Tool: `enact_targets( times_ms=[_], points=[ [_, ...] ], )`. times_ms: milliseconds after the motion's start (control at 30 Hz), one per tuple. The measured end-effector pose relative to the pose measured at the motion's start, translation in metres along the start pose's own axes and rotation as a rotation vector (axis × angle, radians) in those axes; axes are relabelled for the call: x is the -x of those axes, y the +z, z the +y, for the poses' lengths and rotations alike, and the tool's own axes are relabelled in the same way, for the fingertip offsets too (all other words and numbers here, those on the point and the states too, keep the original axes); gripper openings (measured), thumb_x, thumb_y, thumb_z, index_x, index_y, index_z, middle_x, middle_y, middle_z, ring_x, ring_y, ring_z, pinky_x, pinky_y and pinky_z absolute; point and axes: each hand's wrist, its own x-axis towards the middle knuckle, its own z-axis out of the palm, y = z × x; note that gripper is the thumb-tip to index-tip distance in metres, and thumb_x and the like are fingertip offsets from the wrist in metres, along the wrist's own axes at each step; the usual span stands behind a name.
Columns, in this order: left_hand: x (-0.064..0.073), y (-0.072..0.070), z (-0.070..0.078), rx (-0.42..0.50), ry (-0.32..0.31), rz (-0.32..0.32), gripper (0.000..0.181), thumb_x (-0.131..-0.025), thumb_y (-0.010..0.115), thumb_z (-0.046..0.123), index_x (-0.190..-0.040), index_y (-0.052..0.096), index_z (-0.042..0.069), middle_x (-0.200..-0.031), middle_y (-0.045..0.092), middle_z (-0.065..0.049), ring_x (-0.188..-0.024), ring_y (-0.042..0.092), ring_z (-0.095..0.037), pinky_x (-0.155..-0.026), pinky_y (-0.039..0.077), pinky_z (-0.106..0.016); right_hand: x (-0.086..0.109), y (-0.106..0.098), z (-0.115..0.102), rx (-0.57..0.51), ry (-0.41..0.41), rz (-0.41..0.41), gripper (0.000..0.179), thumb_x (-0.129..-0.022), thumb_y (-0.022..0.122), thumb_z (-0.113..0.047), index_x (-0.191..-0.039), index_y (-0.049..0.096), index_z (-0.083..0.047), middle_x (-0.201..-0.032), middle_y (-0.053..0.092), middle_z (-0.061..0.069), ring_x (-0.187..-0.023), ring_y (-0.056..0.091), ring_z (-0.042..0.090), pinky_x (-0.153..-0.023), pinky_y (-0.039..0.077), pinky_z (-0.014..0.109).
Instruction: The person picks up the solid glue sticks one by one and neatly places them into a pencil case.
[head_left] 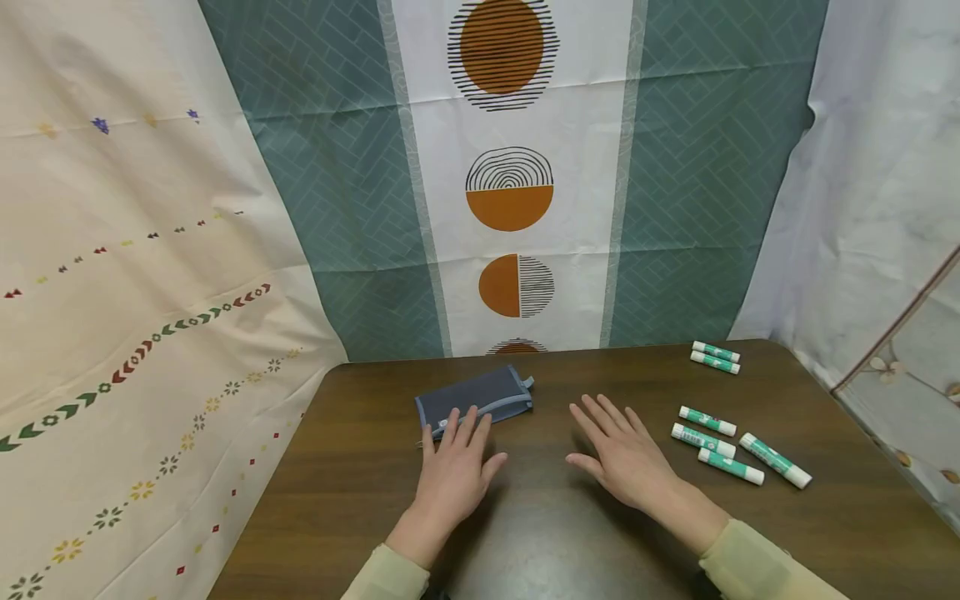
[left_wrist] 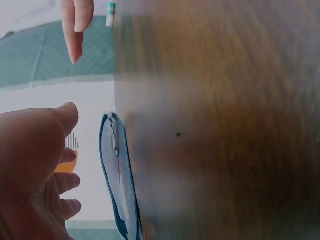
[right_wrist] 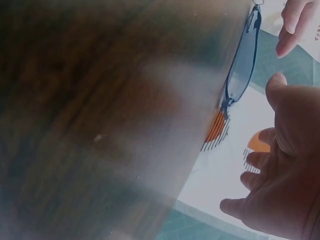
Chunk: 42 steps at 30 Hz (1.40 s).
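Observation:
A dark blue zippered pouch (head_left: 471,398) with lighter blue trim lies flat toward the back of the wooden table. Just in front of it hovers my left hand (head_left: 456,475), fingers spread, the fingertips overlapping the pouch's near edge in the head view. The left wrist view shows a gap between that hand (left_wrist: 35,165) and the pouch (left_wrist: 120,175). My right hand (head_left: 626,458) is held over the table with fingers extended, nothing in it. Right of it lie several green-and-white glue sticks (head_left: 703,440). In the right wrist view the right hand (right_wrist: 290,150) is likewise off the tabletop.
Two more glue sticks (head_left: 715,362) lie near the table's back right corner. A patterned teal and white curtain (head_left: 570,200) hangs behind the table (head_left: 540,533). Cream cloth (head_left: 225,400) borders the left side, pale cloth (head_left: 885,250) the right.

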Motion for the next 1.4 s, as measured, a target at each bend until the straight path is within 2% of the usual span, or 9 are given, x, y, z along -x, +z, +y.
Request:
enact_targets(
  times_ms=[233, 667, 1067, 1400],
  points=[
    [-0.004, 0.001, -0.014, 0.025, -0.054, -0.012, 0.069, -0.111, 0.059, 0.053, -0.167, 0.049, 0.014, -0.174, 0.041, -0.016, -0.164, 0.03, -0.043, -0.123, 0.018, -0.081, -0.001, 0.001, 0.001, -0.006, 0.003, -0.013, 0.08, -0.106, 0.07, -0.051, -0.169, 0.044, -0.008, -0.175, 0.038, 0.02, -0.162, 0.033, 0.044, -0.124, 0.03, 0.073],
    [-0.01, 0.006, -0.038, -0.009, -0.128, -0.031, 0.069, -0.11, 0.062, 0.051, -0.166, 0.049, 0.012, -0.173, 0.042, -0.017, -0.162, 0.033, -0.044, -0.121, 0.021, -0.083, -0.008, 0.007, 0.001, -0.018, -0.006, -0.016, 0.079, -0.106, 0.067, -0.055, -0.167, 0.046, -0.008, -0.174, 0.041, 0.02, -0.161, 0.035, 0.045, -0.122, 0.032, 0.074],
    [-0.011, 0.006, -0.043, 0.006, -0.142, -0.054, 0.07, -0.11, 0.062, 0.051, -0.165, 0.05, 0.01, -0.171, 0.045, -0.018, -0.162, 0.033, -0.045, -0.121, 0.021, -0.083, -0.028, 0.015, -0.007, -0.029, -0.012, -0.103, 0.078, -0.109, 0.063, -0.053, -0.169, 0.043, -0.008, -0.175, 0.039, 0.02, -0.162, 0.032, 0.044, -0.125, 0.029, 0.073],
    [-0.011, 0.007, -0.046, 0.013, -0.16, -0.087, 0.069, -0.111, 0.062, 0.05, -0.166, 0.049, 0.011, -0.17, 0.047, -0.018, -0.162, 0.033, -0.045, -0.121, 0.02, -0.083, -0.053, 0.024, -0.017, -0.044, -0.012, -0.202, 0.079, -0.11, 0.06, -0.055, -0.171, 0.039, -0.009, -0.177, 0.035, 0.018, -0.165, 0.027, 0.042, -0.128, 0.024, 0.07]
  ],
)
